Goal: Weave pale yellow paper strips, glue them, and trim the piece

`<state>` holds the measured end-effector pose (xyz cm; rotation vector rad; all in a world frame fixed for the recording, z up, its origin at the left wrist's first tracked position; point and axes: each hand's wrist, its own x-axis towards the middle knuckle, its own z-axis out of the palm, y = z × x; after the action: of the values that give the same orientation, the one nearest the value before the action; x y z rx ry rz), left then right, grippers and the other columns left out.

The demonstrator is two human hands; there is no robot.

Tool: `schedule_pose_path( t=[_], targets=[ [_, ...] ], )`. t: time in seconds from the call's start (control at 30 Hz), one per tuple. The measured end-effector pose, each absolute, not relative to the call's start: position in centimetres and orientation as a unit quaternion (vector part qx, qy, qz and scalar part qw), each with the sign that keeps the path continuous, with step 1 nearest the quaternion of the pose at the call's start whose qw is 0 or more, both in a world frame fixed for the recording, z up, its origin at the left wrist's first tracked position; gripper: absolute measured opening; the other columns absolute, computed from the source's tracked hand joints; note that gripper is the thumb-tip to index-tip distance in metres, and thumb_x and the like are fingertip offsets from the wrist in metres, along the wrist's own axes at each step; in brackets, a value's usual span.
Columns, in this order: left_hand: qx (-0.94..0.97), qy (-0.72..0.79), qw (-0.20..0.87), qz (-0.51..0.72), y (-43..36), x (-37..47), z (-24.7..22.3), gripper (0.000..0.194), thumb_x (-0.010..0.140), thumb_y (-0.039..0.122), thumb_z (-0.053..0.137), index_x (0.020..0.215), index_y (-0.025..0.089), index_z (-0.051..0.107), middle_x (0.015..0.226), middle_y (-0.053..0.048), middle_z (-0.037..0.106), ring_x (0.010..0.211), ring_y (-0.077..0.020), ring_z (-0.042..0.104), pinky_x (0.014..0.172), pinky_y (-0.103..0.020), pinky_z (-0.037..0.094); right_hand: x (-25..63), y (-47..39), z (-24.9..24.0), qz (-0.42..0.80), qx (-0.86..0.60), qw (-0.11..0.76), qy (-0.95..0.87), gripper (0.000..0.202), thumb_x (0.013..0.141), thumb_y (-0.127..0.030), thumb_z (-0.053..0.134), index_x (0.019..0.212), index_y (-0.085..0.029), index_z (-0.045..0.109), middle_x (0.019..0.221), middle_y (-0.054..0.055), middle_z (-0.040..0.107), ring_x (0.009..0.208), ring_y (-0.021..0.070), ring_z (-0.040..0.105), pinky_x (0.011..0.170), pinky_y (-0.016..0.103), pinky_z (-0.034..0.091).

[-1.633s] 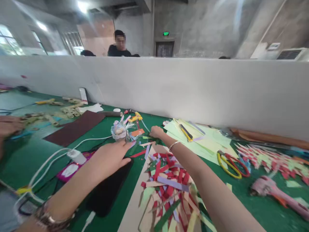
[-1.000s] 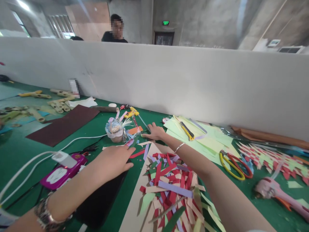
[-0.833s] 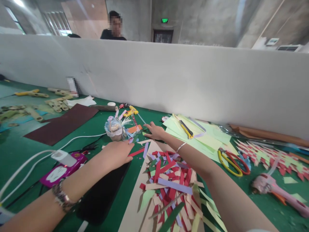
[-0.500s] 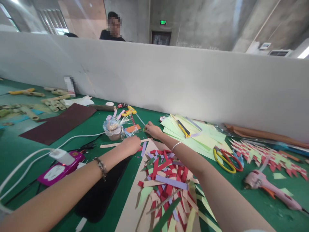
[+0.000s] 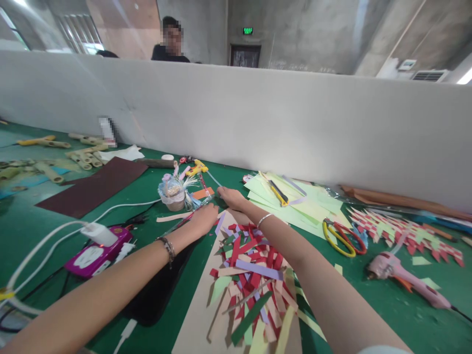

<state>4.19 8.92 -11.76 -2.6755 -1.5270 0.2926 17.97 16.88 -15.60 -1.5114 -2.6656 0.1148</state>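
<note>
My left hand (image 5: 205,219) is low over the green table, its fingers curled round a thin clear strip with a red part (image 5: 180,222) that sticks out to its left. Just beyond it, my right hand (image 5: 231,197) has its fingers pressed together at the table; what they hold, if anything, is too small to name. A yellow glue gun (image 5: 199,167) lies beyond both hands, with a pale stick pointing toward my right hand. Nearer to me, red, purple, pink and green paper strips (image 5: 254,275) are heaped on a beige sheet (image 5: 195,314).
On the left are a small decorated pot (image 5: 173,196), a purple power strip (image 5: 99,253), a black tablet-like slab (image 5: 155,300) and dark paper (image 5: 96,189). Green sheets (image 5: 313,206), scissors (image 5: 342,238) and a pink glue gun (image 5: 409,278) lie right. A person (image 5: 171,42) is behind the white partition (image 5: 236,113).
My left hand has moved slightly right, and a clear strip with red now shows at it. My right hand has shifted only a little. The view has tilted slightly.
</note>
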Motion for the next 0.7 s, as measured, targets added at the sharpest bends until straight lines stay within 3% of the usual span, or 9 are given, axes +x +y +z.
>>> schedule_pose_path(
  t=[0.2,0.33,0.4,0.5,0.7],
  targets=[
    [-0.876,-0.472,0.012,0.099,9.0,4.6,-11.7,0.029,0.074,-0.005,0.038,0.09,0.008,0.058,0.091,-0.017,0.064,0.083,-0.0227,0.064,0.072,-0.031,0.048,18.7,17.4,-14.9,0.091,-0.515,0.081,-0.849,0.032,0.087,-0.033,0.052,0.112,-0.015,0.053,0.111,0.007,0.056,0.093,0.0175,0.057,0.079,0.038,0.049],
    [-0.882,-0.459,0.014,0.105,9.1,4.6,-11.5,0.025,0.075,-0.002,0.041,0.091,0.008,0.058,0.09,-0.016,0.065,0.083,-0.0224,0.064,0.071,-0.029,0.049,21.3,16.6,-11.8,0.11,-0.546,0.152,-0.816,0.019,0.086,-0.019,0.048,0.1,-0.012,0.058,0.101,0.007,0.06,0.093,0.0161,0.056,0.08,0.033,0.045],
    [-0.886,-0.452,0.017,0.106,9.1,4.6,-11.6,0.025,0.073,-0.003,0.043,0.09,0.008,0.058,0.091,-0.016,0.064,0.085,-0.0227,0.064,0.072,-0.029,0.048,22.9,15.1,-9.9,0.121,-0.557,0.19,-0.799,0.022,0.082,-0.011,0.04,0.096,-0.011,0.058,0.091,0.006,0.061,0.084,0.0138,0.056,0.075,0.027,0.043],
    [-0.89,-0.443,0.022,0.102,9.3,4.7,-12.0,0.023,0.073,-0.003,0.045,0.088,0.006,0.059,0.091,-0.017,0.064,0.087,-0.024,0.064,0.074,-0.031,0.048,24.6,11.3,-7.7,0.152,-0.544,0.223,-0.794,0.021,0.074,-0.013,0.04,0.085,-0.014,0.058,0.077,0.001,0.059,0.069,0.0106,0.053,0.063,0.022,0.04],
    [-0.896,-0.434,0.029,0.088,11.0,4.0,-12.3,0.018,0.078,0.005,0.044,0.08,0.009,0.061,0.084,-0.014,0.065,0.081,-0.0223,0.063,0.068,-0.029,0.046,26.0,3.9,-7.1,0.268,-0.487,0.252,-0.792,0.012,0.064,-0.013,0.043,0.069,-0.016,0.054,0.063,-0.005,0.05,0.056,0.0072,0.042,0.055,0.019,0.034]
  ],
)
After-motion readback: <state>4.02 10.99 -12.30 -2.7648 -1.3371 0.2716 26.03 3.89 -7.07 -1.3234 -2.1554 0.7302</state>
